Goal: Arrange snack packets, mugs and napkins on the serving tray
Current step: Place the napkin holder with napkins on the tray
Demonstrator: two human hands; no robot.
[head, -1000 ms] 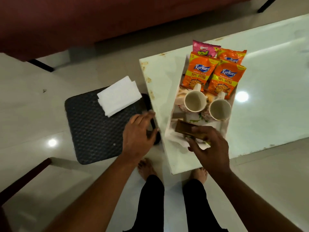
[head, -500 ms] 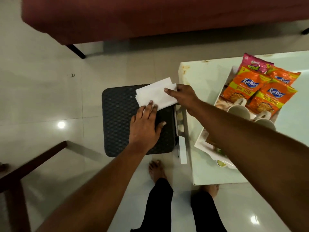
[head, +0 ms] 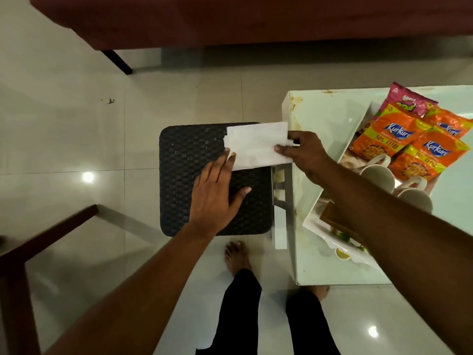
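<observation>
Left hand: flat on the black woven stool, fingers spread and extended, tips touching the near-left edge of the napkins; nothing gripped. Napkins: a white folded stack at the stool's far right corner, its right end overhanging toward the table. Judged very light, soft and limp, the sheets liable to slide apart or droop if lifted by one corner; best taken along the folded right edge with thumb over and fingers under, the other hand steadying the stack. Right hand: reaching across from the table side, thumb on top of the stack's right end, other fingers apparently beneath it, pinched on the napkins. Serving tray: on the table near its left edge, carrying two white mugs, orange snack packets and one pink packet toward its far end; a brown object at its near end is mostly hidden by the forearm. Change from half a second ago: the right hand's grip has moved from the stack's far corner to a fuller pinch on its right end, and the left fingertips now touch the paper edge; the napkins have not left the stool.
</observation>
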